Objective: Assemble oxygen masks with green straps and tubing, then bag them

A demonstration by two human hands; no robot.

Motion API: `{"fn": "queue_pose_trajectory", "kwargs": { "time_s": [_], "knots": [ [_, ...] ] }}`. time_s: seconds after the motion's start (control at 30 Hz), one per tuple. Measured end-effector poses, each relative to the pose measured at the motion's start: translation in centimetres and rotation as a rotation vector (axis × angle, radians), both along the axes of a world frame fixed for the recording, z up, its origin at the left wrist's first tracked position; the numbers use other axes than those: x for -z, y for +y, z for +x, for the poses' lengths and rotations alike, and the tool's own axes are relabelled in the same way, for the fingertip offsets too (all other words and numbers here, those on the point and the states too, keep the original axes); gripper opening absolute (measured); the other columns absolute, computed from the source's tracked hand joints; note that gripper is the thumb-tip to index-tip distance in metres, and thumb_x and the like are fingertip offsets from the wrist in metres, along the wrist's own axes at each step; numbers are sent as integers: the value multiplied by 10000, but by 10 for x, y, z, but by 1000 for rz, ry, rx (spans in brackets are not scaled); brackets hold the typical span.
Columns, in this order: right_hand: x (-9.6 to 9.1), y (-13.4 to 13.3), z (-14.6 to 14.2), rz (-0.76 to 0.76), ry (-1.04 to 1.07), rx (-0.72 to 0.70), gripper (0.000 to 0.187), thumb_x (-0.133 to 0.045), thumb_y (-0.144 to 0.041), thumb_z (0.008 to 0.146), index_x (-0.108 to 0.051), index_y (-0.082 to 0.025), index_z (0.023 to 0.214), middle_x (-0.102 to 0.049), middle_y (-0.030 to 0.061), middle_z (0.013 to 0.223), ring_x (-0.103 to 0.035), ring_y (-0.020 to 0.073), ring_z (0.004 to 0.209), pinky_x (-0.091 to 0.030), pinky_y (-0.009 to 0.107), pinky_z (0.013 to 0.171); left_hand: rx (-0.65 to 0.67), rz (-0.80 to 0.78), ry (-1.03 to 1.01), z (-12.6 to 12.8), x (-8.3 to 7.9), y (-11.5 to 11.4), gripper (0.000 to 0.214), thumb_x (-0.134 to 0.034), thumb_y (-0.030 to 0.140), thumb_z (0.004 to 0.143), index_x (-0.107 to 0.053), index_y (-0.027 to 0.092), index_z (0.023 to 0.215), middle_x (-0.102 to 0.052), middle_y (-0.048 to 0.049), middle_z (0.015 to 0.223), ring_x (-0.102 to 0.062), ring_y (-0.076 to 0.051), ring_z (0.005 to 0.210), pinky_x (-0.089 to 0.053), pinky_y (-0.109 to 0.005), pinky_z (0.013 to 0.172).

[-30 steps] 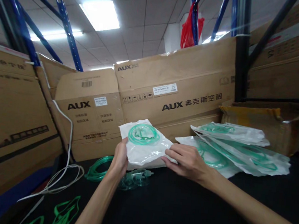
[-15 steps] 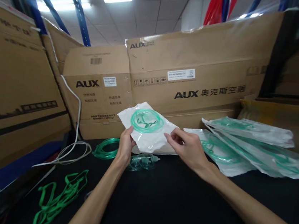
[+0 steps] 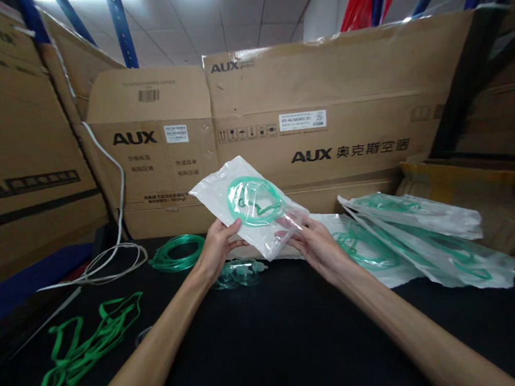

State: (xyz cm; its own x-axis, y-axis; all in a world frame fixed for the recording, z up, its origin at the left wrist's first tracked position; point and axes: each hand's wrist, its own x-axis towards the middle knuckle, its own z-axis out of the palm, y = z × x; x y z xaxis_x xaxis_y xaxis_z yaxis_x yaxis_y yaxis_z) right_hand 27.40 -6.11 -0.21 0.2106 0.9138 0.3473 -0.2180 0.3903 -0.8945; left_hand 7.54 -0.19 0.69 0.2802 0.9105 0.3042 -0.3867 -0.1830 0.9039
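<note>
A clear-fronted white pouch [image 3: 221, 186] with a coil of green tubing [image 3: 230, 197] inside is raised over the table, tilted. My left hand [image 3: 219, 247] pinches its lower left edge, thumb on the front. At the right end, my right hand [image 3: 314, 243] has its fingers closed at the pouch's edge. Those fingertips show through the clear film; whether they are inside or behind it I cannot tell. Below the pouch lie clear plastic masks [image 3: 241, 275]. Left of them rests a loose coil of green tubing [image 3: 176, 253].
Several packed pouches [image 3: 438, 238] with green tubing lie stacked at the right. Green elastic straps [image 3: 86, 347] lie at the front left, near a white cable [image 3: 122, 202]. Cardboard boxes [image 3: 253, 149] wall in the back of the black table [image 3: 296, 340].
The right fingers have moved from the pouch's outer right corner to where they show through its film. The pouch has turned and risen slightly. The whole view has shifted a little.
</note>
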Motion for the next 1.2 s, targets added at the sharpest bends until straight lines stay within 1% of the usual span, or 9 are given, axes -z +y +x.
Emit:
{"fn": "queue_pose_trajectory", "kwargs": {
  "time_s": [0.13, 0.3, 0.37, 0.47, 0.57, 0.63, 0.87, 1.0, 1.2],
  "knots": [
    [7, 4, 3, -35, 94, -98, 150, -766, -284, 802, -724, -191, 913, -760, 82, 1016, -702, 157, 742, -618, 321, 750, 57, -45, 60, 3, 1, -3, 407, -872, 242, 645, -713, 125, 1000, -752, -107, 1012, -689, -197, 791, -539, -251, 634],
    [9, 5, 8, -56, 122, -157, 202, -771, -302, 816, -743, -186, 979, -754, 99, 1031, -628, 126, 649, -584, 286, 630, 102, -108, 108, 5, -2, -9, 421, -881, 111, 616, -724, 127, 1006, -759, -126, 1071, -712, -218, 853, -566, -256, 674],
    [8, 6, 10, -52, 113, -160, 219, -789, -312, 802, -753, -177, 971, -745, 89, 981, -598, 115, 622, -570, 269, 601, 107, -133, 111, 4, -3, -10, 379, -869, 119, 655, -732, 129, 1008, -755, -136, 1101, -717, -225, 888, -582, -270, 706],
    [8, 7, 12, -51, 99, -155, 231, -819, -317, 772, -767, -166, 940, -723, 66, 891, -578, 108, 603, -564, 253, 584, 95, -165, 94, 2, -4, -8, 257, -806, 239, 791, -744, 120, 1010, -743, -155, 1149, -714, -233, 939, -600, -290, 735],
    [9, 8, 12, -56, 96, -135, 218, -837, -303, 754, -761, -154, 895, -706, 53, 841, -602, 113, 615, -573, 255, 603, 51, -182, 57, 2, -4, -5, 279, -664, 353, 930, -743, 114, 1050, -737, -165, 1167, -707, -237, 965, -614, -303, 725],
    [10, 8, 12, -62, 93, -121, 189, -826, -295, 770, -745, -147, 855, -700, 46, 815, -622, 116, 622, -575, 251, 612, 1, -195, 29, 3, -4, -2, 304, -585, 355, 980, -737, 103, 1058, -742, -169, 1150, -708, -236, 956, -621, -311, 719],
    [7, 10, 14, -123, 52, -138, 120, -726, -254, 857, -696, -155, 796, -703, 47, 729, -650, 143, 619, -588, 265, 601, -187, -226, -79, 1, -3, 5, 276, -508, 264, 1013, -712, 83, 1052, -756, -146, 1063, -715, -195, 852, -638, -331, 762],
    [0, 9, 18, -145, 34, -142, 143, -724, -246, 850, -692, -132, 769, -692, 74, 701, -661, 162, 612, -577, 280, 578, -302, -226, -183, -5, -5, 11, 243, -476, 248, 1021, -670, 121, 1095, -737, -103, 1084, -718, -167, 890, -626, -337, 863],
    [-10, 3, 33, 44, 103, 86, 252, -728, -393, 865, -606, -188, 786, -624, 2, 675, -651, 148, 640, -557, 274, 643, -327, -245, -231, -7, -6, 13, 207, -465, 179, 1008, -656, 98, 1009, -732, -105, 936, -727, -174, 868, -614, -357, 915]
  ]
}}
